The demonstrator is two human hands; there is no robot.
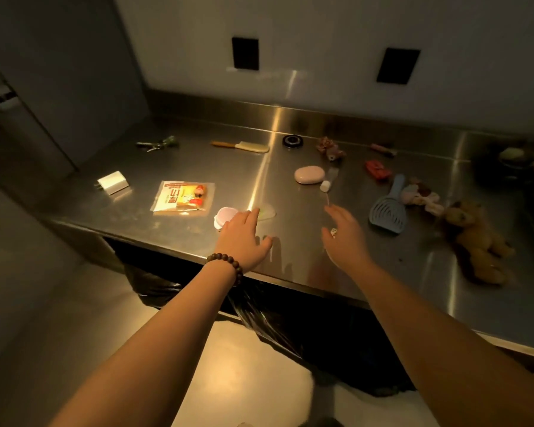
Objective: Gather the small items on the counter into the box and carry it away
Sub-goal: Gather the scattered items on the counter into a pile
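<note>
Both hands released, fingers extended over steel tabletop [198, 167]: left hand [244, 238] beside pink lidded tub [225, 216], right hand [346, 238] near blue scoop [388, 211]. Snack packet [183, 198], pink case [309, 174] scattered; box unseen

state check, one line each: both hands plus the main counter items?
left hand: open, over counter edge, beside the pink tub
right hand: open, holding nothing
pink tub: lid on, upright
snack packet: lying flat, looks sealed
scoop: lying flat
comb: lying flat
teddy: lying down
pink case: shut
</note>
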